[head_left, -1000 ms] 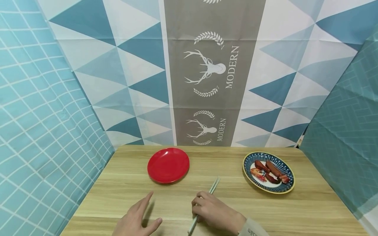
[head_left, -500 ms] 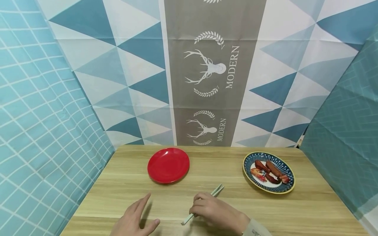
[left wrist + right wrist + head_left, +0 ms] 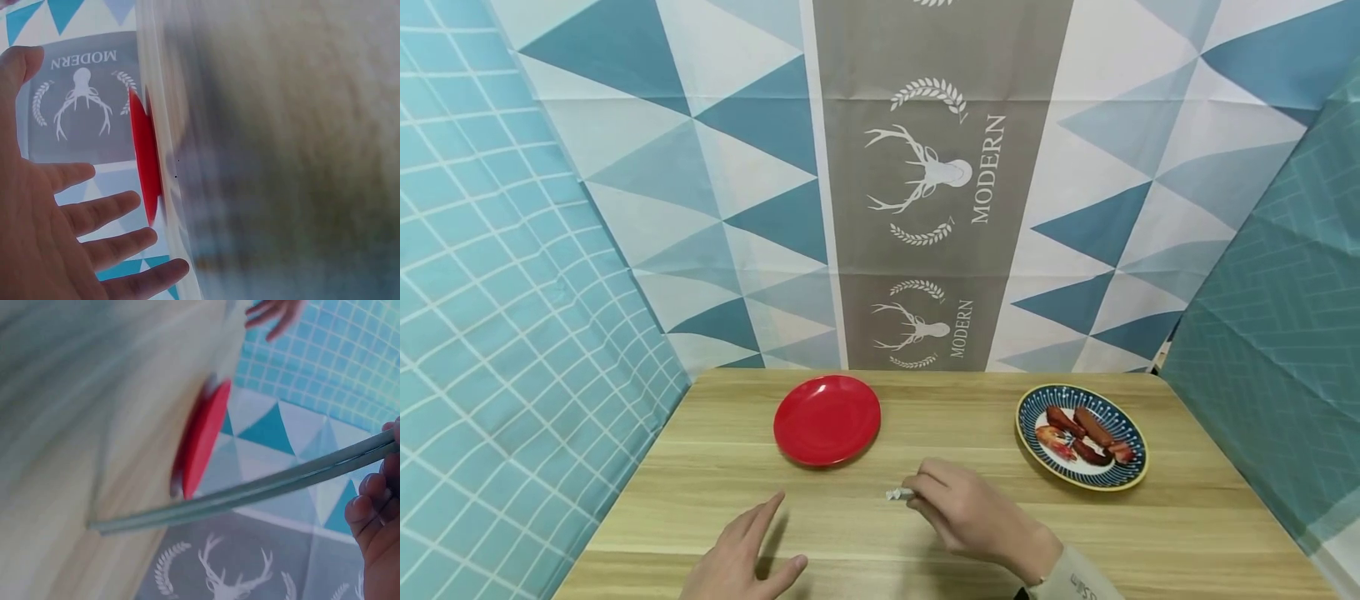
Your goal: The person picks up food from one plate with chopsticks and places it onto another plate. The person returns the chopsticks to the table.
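My right hand [image 3: 973, 512] holds a pair of pale green chopsticks [image 3: 244, 490] between curled fingers and thumb. In the head view only their short ends show at the fingertips. Seen from the right wrist, they lie side by side, and their far ends come down at or close to the tabletop. My left hand [image 3: 737, 550] is at the front left with fingers spread and straight, holding nothing. Ahead of the hands is a bare red plate [image 3: 827, 421]. A blue-patterned plate [image 3: 1122, 477] to the right bears several reddish-brown food pieces, among them a sausage-like one [image 3: 1093, 427].
Both plates stand on a wood-grain table [image 3: 947, 408]. A patterned cloth [image 3: 925, 250] hangs behind its back edge. Blue tiled-look sheets [image 3: 535, 333] flank the left side, and a teal sheet [image 3: 1285, 333] closes off the right.
My right hand has lifted the chopsticks and moved slightly forward and right. The chopsticks have turned from lying lengthwise along the table to mostly hidden by the hand. My left hand has barely shifted.
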Motion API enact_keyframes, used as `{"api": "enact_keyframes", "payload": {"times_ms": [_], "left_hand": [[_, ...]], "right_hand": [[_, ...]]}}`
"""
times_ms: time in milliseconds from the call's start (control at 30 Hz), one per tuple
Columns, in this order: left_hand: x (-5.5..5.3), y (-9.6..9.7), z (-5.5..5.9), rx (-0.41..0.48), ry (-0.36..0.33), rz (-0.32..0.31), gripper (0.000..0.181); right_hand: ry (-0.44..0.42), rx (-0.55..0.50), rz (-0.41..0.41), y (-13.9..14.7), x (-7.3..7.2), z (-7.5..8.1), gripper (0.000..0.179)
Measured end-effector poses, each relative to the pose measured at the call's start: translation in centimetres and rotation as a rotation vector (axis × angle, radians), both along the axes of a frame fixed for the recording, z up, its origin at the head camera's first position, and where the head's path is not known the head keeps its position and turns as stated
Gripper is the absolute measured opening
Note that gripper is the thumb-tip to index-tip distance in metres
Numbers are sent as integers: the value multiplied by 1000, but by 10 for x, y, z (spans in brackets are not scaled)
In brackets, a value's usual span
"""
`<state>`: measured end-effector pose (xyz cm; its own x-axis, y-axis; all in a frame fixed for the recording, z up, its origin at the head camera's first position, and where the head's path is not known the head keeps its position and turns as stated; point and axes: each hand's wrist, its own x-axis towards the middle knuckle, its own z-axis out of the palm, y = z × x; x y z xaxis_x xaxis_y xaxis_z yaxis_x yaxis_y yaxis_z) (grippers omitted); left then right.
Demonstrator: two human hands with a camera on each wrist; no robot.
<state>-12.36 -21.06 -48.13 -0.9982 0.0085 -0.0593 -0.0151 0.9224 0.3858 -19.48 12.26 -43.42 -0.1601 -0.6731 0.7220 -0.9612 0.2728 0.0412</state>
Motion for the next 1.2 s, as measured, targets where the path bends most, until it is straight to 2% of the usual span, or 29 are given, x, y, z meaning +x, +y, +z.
{"api": "enact_keyframes", "payload": {"times_ms": [100,267,400,567,800,933,1033,1200], "left_hand": [[-1,2,1,-7,-2,-2,99],[-5,6,2,-9,-4,-13,98],[-7,10,3,-9,-4,-27,98],[-12,16,4,-8,-19,-42,100],[-21,20,2,19,39,-88,93],[-29,19,-2,71,26,-70,88],[-36,18,-2,145,13,-34,82],[-48,15,-1,311,66,29,60]], "right_hand": [[-6,-40,-19,7,-3,7,19],[-75,-116,-66,21,-5,13,15],[-135,-155,-112,30,-4,13,12],[-198,-202,-114,35,-4,12,4],[-254,-189,-139,38,-6,13,15],[-249,-156,-170,37,-8,15,16],[-246,-128,-186,36,-8,15,18],[-276,-104,-202,35,-7,15,21]]}}
